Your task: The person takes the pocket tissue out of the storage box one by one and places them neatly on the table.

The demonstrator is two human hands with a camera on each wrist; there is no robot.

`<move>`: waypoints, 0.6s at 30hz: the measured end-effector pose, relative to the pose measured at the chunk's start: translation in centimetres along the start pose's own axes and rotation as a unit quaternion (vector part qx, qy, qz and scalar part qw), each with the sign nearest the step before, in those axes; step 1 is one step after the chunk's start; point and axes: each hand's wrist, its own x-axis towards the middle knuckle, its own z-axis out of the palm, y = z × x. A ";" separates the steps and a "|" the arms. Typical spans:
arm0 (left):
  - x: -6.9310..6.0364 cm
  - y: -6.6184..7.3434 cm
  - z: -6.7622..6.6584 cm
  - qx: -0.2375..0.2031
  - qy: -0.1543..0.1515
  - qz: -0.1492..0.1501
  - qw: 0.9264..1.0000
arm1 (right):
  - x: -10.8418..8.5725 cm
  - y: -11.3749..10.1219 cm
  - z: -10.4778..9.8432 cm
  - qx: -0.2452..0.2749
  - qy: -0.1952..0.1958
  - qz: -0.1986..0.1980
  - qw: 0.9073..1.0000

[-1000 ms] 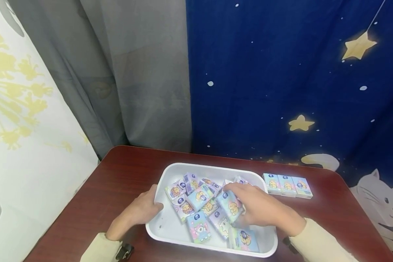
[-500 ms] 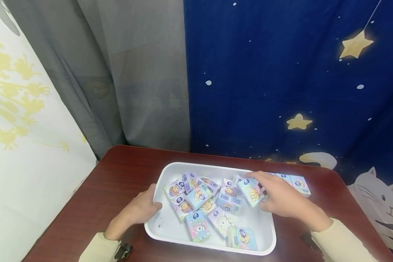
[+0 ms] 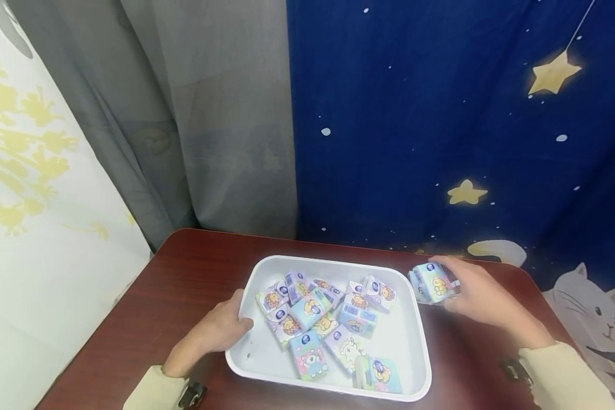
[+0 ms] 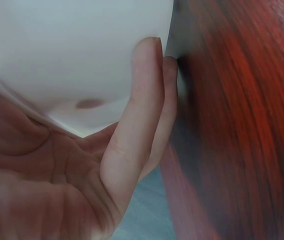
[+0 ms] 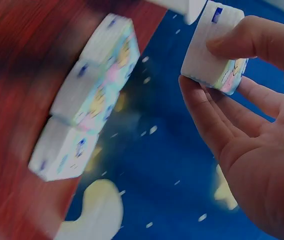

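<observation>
L hand [image 3: 221, 326], lower centre of head view, holds white tray [image 3: 409, 347] by its left side, jumbled pkts [image 3: 308, 310] inside. R hand [image 3: 474, 293], right of centre: grip pinches a small printed pkt [image 3: 434, 281] btwn thumb & fingers, just beside tray's upper-right corner. R wrist view: held pkt upper right, apart from row of 3 pkts [image 5: 84, 95] at left on reddish-brown surface [image 5: 12, 75].

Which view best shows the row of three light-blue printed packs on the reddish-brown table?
The right wrist view: nothing blocks the row of packs there. In the head view, the right hand and the boxy light-blue pack it holds hide most or all of it; the left wrist view shows none.
</observation>
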 end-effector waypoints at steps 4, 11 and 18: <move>0.0 0.0 0.0 -0.002 0.001 -0.002 1.000 | -0.5 2.1 0.0 0.002 0.003 0.021 1.000; 0.0 0.0 0.0 0.000 0.003 0.000 1.000 | -1.7 5.8 -0.2 -0.004 0.007 0.075 0.997; 0.0 0.1 -0.1 0.000 0.004 0.007 1.000 | -3.3 9.5 -0.7 -0.028 0.033 0.111 0.993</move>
